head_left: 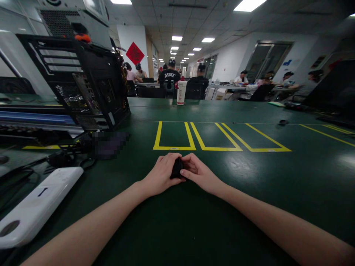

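A small black object sits between my two hands, low over the green table; its kind does not show. My left hand is curled over its left side, with the thumb below. From the right, my right hand closes on it with thumb and fingers. The fingers cover much of it. Just beyond my hands, yellow tape outlines mark the tabletop.
At the left stand an open black computer case and dark cables. Nearer lies a long white plastic thing. A white cup stands at the far edge; a small dark ring-like object lies right. Several people sit beyond.
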A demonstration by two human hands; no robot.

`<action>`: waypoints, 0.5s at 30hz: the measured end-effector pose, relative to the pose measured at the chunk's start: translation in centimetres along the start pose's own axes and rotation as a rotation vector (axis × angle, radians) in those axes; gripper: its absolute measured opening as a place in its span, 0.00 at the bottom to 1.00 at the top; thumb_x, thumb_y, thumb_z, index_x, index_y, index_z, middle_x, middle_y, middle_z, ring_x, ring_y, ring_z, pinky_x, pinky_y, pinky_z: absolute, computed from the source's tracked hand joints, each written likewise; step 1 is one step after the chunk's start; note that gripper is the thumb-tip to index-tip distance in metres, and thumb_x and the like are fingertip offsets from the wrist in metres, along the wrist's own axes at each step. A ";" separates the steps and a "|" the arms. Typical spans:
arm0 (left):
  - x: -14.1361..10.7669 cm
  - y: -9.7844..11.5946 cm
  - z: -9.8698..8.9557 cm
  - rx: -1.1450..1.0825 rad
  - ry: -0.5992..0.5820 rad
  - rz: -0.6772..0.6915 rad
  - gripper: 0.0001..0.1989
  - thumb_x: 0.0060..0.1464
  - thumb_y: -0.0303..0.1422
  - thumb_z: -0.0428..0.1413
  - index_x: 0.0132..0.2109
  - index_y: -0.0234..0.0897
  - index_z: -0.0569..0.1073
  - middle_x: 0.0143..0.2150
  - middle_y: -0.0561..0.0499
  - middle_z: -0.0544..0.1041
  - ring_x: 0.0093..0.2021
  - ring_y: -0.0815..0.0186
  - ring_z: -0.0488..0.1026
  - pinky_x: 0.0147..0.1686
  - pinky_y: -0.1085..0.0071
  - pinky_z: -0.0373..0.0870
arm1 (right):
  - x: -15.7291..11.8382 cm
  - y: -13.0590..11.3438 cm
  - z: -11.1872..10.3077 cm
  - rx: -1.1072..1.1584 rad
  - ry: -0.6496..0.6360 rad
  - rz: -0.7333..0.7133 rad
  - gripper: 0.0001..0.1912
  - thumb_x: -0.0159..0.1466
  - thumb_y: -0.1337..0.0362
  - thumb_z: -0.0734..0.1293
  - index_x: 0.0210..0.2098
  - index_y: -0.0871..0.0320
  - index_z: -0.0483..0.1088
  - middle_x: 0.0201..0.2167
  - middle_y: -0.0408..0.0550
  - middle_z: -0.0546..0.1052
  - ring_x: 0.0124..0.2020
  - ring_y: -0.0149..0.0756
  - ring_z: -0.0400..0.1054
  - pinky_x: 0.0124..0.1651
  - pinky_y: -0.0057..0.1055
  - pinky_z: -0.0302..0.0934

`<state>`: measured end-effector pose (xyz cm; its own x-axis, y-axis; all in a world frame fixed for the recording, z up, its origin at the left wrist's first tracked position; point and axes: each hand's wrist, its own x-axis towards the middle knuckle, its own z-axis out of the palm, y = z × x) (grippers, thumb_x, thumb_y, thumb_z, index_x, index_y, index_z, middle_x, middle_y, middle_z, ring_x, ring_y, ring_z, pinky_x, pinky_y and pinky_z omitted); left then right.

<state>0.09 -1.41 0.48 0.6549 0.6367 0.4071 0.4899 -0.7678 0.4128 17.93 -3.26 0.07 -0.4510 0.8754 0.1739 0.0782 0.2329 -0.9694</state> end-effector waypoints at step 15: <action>0.0 0.0 0.0 -0.012 -0.013 -0.011 0.28 0.48 0.37 0.57 0.53 0.41 0.53 0.50 0.46 0.63 0.50 0.56 0.62 0.49 0.56 0.59 | 0.3 0.3 -0.5 0.002 0.010 0.056 0.11 0.60 0.65 0.62 0.42 0.56 0.60 0.42 0.46 0.66 0.47 0.36 0.63 0.51 0.39 0.59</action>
<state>0.06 -1.41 0.44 0.6566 0.6444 0.3919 0.4908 -0.7596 0.4268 18.24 -2.74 -0.07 -0.4367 0.8914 0.1212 0.1014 0.1827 -0.9779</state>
